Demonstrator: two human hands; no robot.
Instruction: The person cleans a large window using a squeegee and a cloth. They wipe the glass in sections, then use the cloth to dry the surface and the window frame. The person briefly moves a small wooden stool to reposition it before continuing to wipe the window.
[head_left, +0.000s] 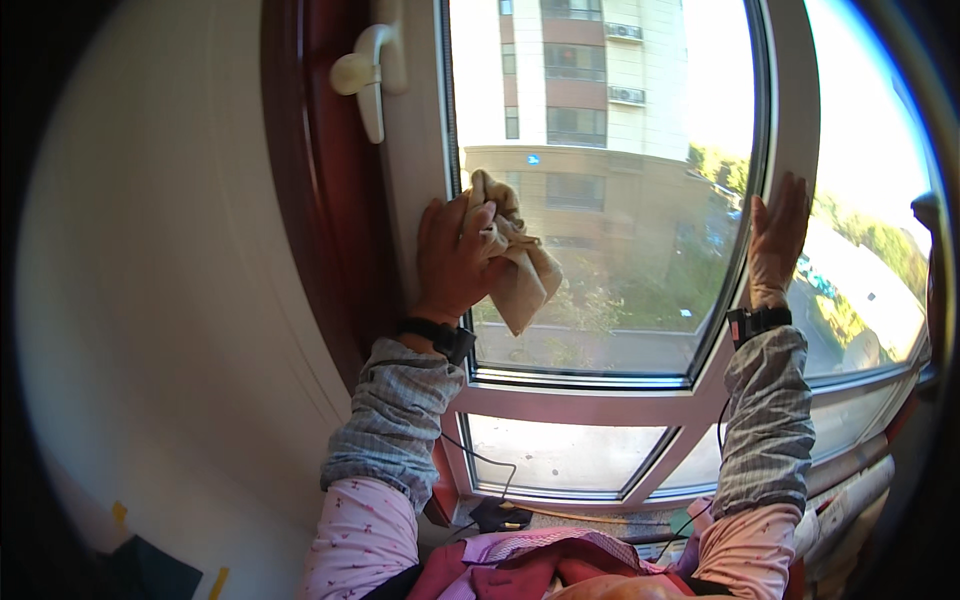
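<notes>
A crumpled beige cloth (525, 279) is gripped in my left hand (455, 255) at the lower left part of the window pane (645, 247). Part of the cloth hangs down from the fingers in front of the glass. The edge of that hand lies over the window's left frame (424, 112). My right hand (778, 236) rests flat, fingers pointing up, on the upright frame bar (793, 90) at the pane's right side, and holds nothing. Each wrist wears a black band with a small device.
A white window handle (371, 82) sticks out at the upper left, beside dark red wooden trim (330, 187). Lower panes (562, 454) sit above a speckled sill (600, 517) bearing a dark object (501, 516). Rolled material (855, 484) lies at the lower right. Thin cables hang near both arms.
</notes>
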